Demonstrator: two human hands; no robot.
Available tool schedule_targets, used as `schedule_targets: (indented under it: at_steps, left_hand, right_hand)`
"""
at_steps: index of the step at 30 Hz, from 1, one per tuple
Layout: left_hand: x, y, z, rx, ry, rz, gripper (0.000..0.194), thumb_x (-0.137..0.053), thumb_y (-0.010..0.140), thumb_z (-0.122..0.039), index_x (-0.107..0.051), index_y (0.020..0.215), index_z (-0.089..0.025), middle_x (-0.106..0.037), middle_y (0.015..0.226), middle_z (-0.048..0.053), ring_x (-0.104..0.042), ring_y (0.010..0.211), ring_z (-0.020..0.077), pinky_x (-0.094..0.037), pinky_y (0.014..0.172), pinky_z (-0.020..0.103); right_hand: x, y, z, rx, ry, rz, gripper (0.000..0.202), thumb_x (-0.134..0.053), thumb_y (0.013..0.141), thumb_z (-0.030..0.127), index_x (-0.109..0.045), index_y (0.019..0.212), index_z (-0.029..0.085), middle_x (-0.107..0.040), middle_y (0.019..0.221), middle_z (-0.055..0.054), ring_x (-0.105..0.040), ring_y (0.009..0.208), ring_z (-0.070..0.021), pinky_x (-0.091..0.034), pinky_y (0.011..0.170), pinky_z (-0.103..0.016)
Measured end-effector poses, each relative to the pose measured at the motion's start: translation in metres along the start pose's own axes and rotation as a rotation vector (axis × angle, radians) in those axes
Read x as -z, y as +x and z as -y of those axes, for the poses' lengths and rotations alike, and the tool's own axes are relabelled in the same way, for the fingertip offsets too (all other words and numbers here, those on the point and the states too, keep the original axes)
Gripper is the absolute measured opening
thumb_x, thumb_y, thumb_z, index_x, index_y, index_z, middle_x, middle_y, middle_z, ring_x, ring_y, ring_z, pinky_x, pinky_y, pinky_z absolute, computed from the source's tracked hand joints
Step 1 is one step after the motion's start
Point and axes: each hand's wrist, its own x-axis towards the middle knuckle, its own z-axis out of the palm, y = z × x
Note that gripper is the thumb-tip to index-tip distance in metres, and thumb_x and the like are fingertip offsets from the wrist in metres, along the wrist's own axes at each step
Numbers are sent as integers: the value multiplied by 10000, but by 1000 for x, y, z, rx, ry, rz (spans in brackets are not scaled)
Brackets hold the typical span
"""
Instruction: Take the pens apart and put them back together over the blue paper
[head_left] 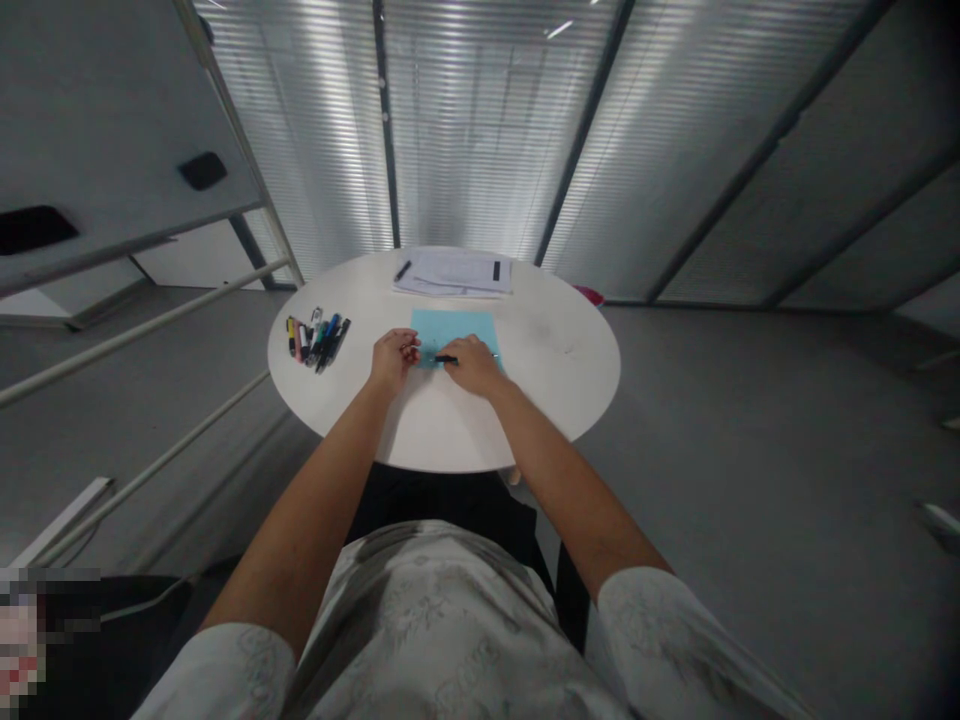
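A light blue sheet of paper (454,325) lies on the round white table in front of me. My right hand (475,367) rests on the sheet's lower right part, its fingers closed round a black pen (448,359). The pen lies low, its dark end pointing left. At the sheet's left edge is my left hand (393,362), fingers curled and drawn together. Something small, dark and reddish shows at its fingertips, too small to name. Faint marks show on the paper between the hands.
On the white table (555,400), a bunch of pens and markers (319,338) lies at the left. A stack of printed papers (457,273) with a dark pen (403,271) is at the far edge. White rails (150,312) run along the left; window blinds (465,130) stand behind.
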Motion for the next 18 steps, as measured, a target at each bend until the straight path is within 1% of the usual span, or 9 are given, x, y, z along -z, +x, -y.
schedule_targets:
  at_steps: [5, 9, 13, 15, 18]
  left_hand:
    - [1, 1, 0, -6, 2, 6, 157, -610, 612, -210, -595, 762, -168, -562, 658, 7, -496, 459, 86, -363, 460, 241]
    - [0, 2, 3, -32, 15, 37, 154, -598, 587, -184, -606, 740, -164, -572, 627, 5, -491, 447, 93, -354, 445, 242]
    - [-1, 1, 8, -88, 137, 74, 152, -607, 576, -159, -623, 727, -165, -589, 611, 5, -494, 449, 103, -348, 439, 239]
    - [-2, 0, 10, -107, 198, 90, 159, -614, 582, -156, -636, 739, -167, -607, 626, 10, -501, 458, 105, -352, 444, 238]
    - [-2, -2, 11, -118, 234, 105, 176, -626, 593, -155, -658, 765, -166, -616, 628, 16, -501, 461, 105, -347, 442, 235]
  right_hand:
    - [2, 1, 0, -27, 7, -26, 299, -534, 872, 179, -723, 1090, 256, -687, 1115, -44, -513, 1059, -223, -365, 930, -351]
    - [3, 4, -2, -26, 54, -108, 269, -540, 849, 149, -708, 1049, 215, -680, 1087, -55, -524, 1033, -206, -357, 954, -343]
    - [3, 4, -2, -13, 102, -166, 196, -551, 843, 152, -675, 984, 210, -674, 1036, -48, -526, 1015, -205, -374, 940, -339]
    - [2, 4, -2, -12, 135, -184, 204, -546, 842, 142, -653, 999, 215, -676, 1028, -38, -532, 1004, -201, -389, 922, -332]
    - [1, 2, 0, -37, 205, -211, 289, -513, 869, 142, -614, 1129, 218, -684, 1039, -36, -548, 996, -193, -414, 891, -318]
